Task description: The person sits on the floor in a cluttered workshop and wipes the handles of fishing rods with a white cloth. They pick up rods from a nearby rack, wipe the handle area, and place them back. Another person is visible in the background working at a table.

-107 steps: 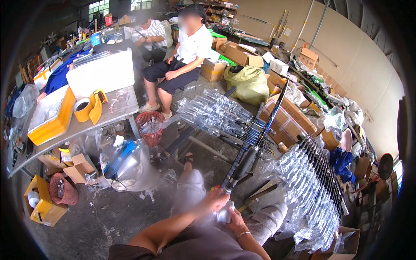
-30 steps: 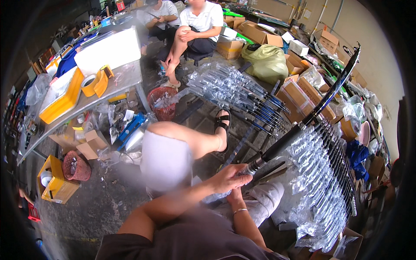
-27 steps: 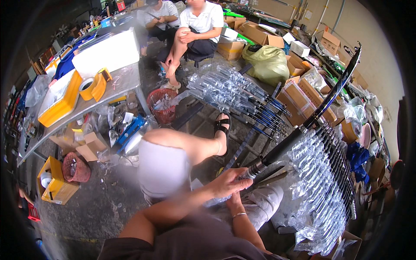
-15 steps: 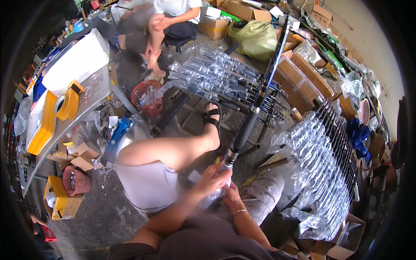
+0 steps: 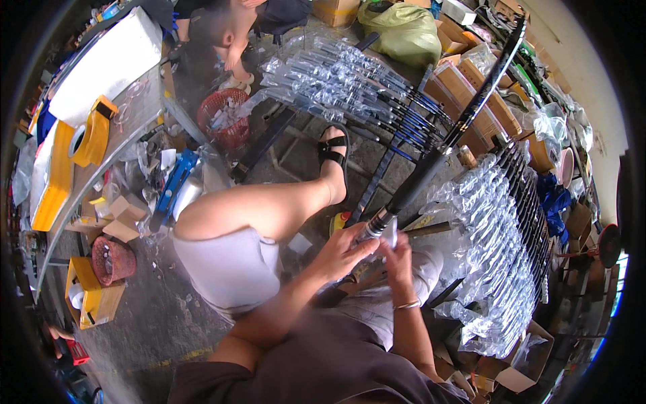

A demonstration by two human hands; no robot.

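The rod is gripped near its butt by the left hand, aslant beside bagged rods, presumably for steadiness; film at its base is pinched by the right hand.

No text, label, number or sign can be read. Faint pale marks show along the dark upper shaft of the fishing rod, too small to make out as letters or figures. Whether the brown carton, the long blue package, the yellow tape roll on the worktop or the plastic-wrapped rods bear print is too blurred to tell.
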